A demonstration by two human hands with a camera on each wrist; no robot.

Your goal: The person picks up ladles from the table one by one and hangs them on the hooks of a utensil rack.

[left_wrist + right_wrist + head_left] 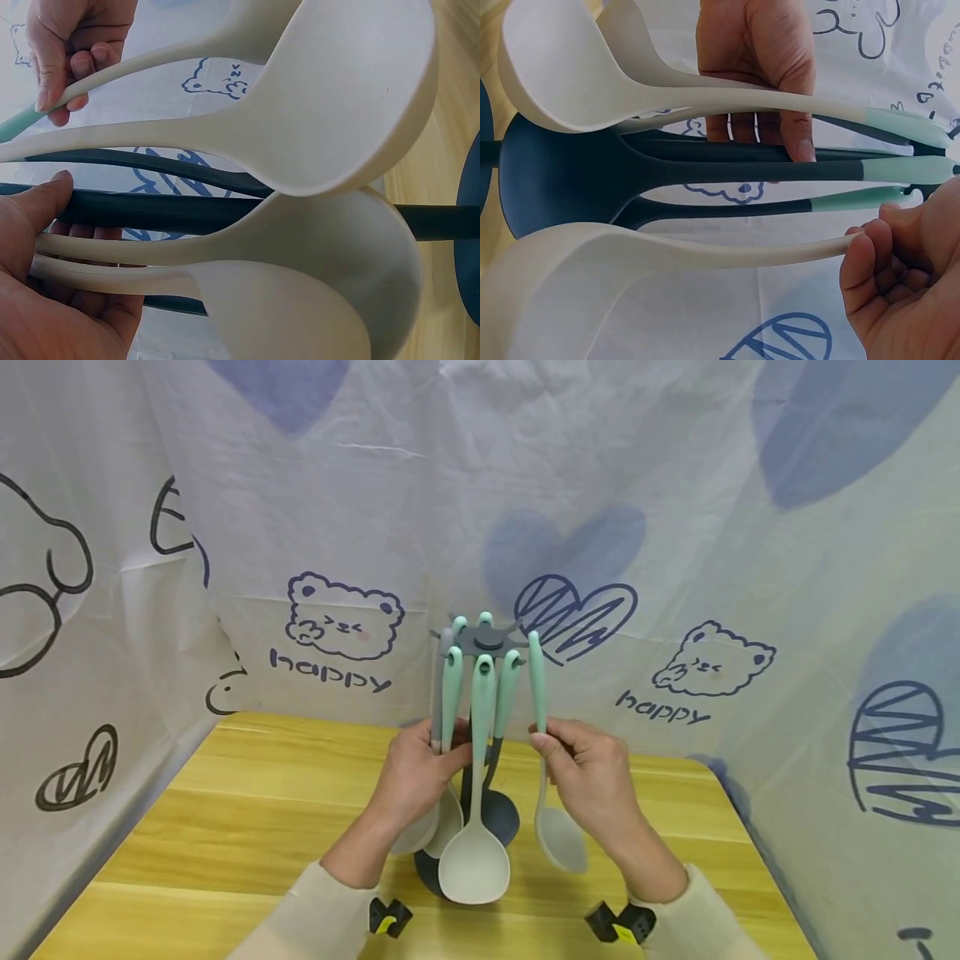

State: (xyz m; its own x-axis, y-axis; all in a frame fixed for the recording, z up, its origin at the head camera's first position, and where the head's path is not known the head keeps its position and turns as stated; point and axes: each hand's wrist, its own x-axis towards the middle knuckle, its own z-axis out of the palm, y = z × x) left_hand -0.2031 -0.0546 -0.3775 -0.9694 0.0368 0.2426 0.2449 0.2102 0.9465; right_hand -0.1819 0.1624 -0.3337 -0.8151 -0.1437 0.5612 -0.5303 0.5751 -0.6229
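Observation:
A dark rotating utensil stand (pixel 489 637) with hooks at its top stands on the table, hung with several mint-handled utensils. My left hand (pixel 416 768) grips the stand's dark pole (pixel 165 212), thumb in front and fingers behind, with two cream utensil handles lying across the palm. Apart from the rack on the right, a cream ladle (pixel 561 839) with a mint handle is pinched by my right hand (pixel 592 768) between thumb and fingers. Another cream ladle (pixel 474 864) hangs at the front. Beside it hangs a dark ladle (pixel 570 180).
Beneath the stand is a wooden table (pixel 247 827), where the stand's dark round base (pixel 429 870) shows partly behind the front ladle. A printed cloth (pixel 465 485) with hearts and bears hangs behind and along both sides.

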